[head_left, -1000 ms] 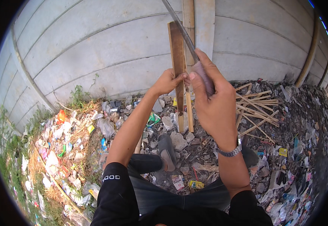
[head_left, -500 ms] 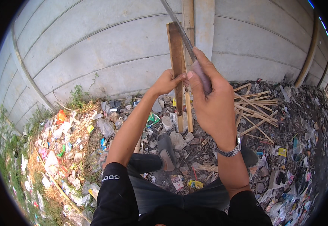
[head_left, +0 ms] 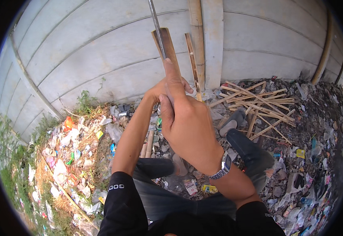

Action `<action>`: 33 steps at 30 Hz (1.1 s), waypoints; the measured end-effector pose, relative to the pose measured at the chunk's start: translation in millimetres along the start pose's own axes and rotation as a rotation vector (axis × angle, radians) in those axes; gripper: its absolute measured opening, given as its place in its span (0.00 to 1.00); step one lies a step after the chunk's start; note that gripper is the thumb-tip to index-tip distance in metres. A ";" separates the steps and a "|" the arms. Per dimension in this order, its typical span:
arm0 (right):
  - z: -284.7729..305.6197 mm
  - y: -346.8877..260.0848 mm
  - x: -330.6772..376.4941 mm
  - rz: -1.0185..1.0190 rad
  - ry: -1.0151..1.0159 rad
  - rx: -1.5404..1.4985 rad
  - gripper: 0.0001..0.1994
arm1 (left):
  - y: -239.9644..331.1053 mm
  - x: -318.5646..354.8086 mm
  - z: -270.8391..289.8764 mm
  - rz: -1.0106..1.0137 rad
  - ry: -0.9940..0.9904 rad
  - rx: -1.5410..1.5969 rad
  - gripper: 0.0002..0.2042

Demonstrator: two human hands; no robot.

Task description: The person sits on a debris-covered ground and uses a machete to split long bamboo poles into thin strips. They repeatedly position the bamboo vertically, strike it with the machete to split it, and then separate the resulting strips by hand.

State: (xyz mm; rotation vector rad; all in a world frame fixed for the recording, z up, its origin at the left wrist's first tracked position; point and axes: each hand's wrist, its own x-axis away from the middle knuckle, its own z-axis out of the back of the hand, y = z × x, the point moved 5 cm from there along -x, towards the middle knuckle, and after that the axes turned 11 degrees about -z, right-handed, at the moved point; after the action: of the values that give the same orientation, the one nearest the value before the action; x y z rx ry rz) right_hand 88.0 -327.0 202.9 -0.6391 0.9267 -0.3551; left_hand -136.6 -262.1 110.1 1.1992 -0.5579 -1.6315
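My right hand (head_left: pixel 193 131) is closed round the handle of a long-bladed knife (head_left: pixel 154 19), its index finger stretched along the blade. The blade points up and slightly left, in front of a split bamboo piece (head_left: pixel 172 49) with a brown hollow inner side. My left hand (head_left: pixel 159 89) grips this bamboo from behind my right hand, which hides most of its fingers and the bamboo's lower part. A narrow bamboo strip (head_left: pixel 192 57) stands upright just to the right, apart from the wider piece.
A grey panel wall (head_left: pixel 112 51) rises ahead, with a bamboo pole (head_left: pixel 196 35) against it. Many thin bamboo strips (head_left: pixel 266 100) lie piled at the right. Litter and stones (head_left: pixel 77 149) cover the ground. Two bamboo lengths (head_left: pixel 149 143) lie near my left leg.
My right hand and knife have swung left, in front of my left hand. The wider bamboo has tilted left, away from the narrow strip. My right foot has moved forward.
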 end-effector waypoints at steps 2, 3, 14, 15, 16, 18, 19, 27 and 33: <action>6.8 4.6 -1.5 0.037 0.046 -0.106 0.28 | -6.3 6.8 3.3 0.048 0.139 0.018 0.16; 10.8 7.1 -1.7 0.055 0.068 -0.153 0.28 | -8.3 8.8 3.7 0.069 0.208 0.033 0.16; 47.2 22.3 -21.5 -0.027 0.028 -0.236 0.25 | -132.8 57.9 -45.8 0.084 0.333 -0.584 0.17; 60.3 21.2 -29.1 -0.052 0.021 -0.246 0.25 | -122.8 46.5 -50.0 0.079 0.357 -0.582 0.17; 72.7 18.1 -36.8 -0.073 0.016 -0.261 0.24 | -111.6 34.9 -48.1 0.076 0.383 -0.583 0.16; 107.8 -1.9 -51.4 -0.059 0.061 -0.274 0.24 | -64.2 8.6 -39.6 -0.035 0.430 -0.677 0.13; 121.0 -17.8 -57.6 -0.062 0.075 -0.285 0.24 | -42.2 0.8 -22.2 -0.050 0.457 -0.664 0.13; 116.6 -9.3 -77.4 -0.127 0.305 -0.160 0.25 | 10.2 -43.7 1.4 -0.153 0.464 -0.620 0.12; -81.6 264.5 -24.1 -0.481 -0.515 0.216 0.24 | -194.8 74.4 -67.4 0.374 0.310 -0.664 0.44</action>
State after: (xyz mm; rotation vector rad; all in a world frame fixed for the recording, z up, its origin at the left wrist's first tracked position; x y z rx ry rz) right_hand 10.9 -141.2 11.3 -0.7056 0.2288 -0.6712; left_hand -163.4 -239.0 -106.2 0.7653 -0.0194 -1.1411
